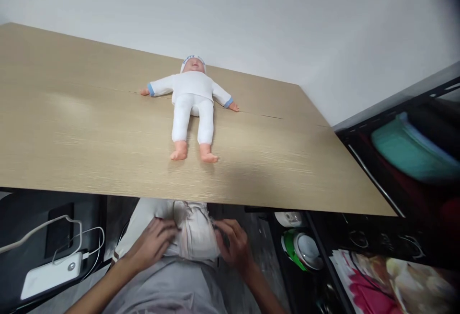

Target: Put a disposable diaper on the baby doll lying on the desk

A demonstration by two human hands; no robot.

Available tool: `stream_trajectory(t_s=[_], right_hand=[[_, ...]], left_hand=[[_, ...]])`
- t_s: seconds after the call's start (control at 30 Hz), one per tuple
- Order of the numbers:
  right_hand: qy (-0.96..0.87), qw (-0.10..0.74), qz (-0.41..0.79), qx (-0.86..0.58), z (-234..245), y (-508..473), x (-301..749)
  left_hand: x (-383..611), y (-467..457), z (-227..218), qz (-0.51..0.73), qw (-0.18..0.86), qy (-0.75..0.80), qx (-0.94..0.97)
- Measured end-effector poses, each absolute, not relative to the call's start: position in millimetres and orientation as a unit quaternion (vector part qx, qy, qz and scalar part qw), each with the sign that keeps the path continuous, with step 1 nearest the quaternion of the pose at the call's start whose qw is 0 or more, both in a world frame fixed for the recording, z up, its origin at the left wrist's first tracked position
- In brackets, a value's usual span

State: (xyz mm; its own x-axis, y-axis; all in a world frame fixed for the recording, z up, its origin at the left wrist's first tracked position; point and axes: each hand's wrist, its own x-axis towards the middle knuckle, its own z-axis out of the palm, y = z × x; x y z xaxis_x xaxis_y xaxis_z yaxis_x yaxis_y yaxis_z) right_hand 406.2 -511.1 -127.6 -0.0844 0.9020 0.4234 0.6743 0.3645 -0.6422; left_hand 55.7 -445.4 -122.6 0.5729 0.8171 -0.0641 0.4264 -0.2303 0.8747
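A white diaper [199, 237] with gathered, ruffled edges lies in my lap, just below the table's front edge. My left hand [158, 237] has its bent fingers close together at the diaper's left side. On the opposite side, my right hand [233, 244] grips the right edge with curled fingers and thumb; its fingertips are slightly blurred. A baby doll [194, 89] lies on its back on the table, arms spread and feet toward me. It wears a white top and trousers with blue cuffs and a white cap with blue lettering.
The wooden table [89, 146] spans the view against a white wall [215, 12]. A white power bank [52, 275] with cables rests on a black surface at lower left. At right are a teal bowl-like container [413, 149], a green-and-white round item [304, 249] and bagged goods [420, 283].
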Motion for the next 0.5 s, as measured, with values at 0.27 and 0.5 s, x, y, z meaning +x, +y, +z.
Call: stream_trajectory(t_s=[0.27, 0.5], right_hand=[[-0.457, 0.501, 0.233, -0.697, -202.5, -499.4, 374.2], [-0.432, 0.458, 0.316, -0.71, -208.4, -496.1, 361.4]], left_hand=[[66.5, -435.7, -155.2, 0.25, 0.435, 0.499, 0.706], [106.1, -431.8, -166.7, 0.209, 0.526, 0.562, 0.603]])
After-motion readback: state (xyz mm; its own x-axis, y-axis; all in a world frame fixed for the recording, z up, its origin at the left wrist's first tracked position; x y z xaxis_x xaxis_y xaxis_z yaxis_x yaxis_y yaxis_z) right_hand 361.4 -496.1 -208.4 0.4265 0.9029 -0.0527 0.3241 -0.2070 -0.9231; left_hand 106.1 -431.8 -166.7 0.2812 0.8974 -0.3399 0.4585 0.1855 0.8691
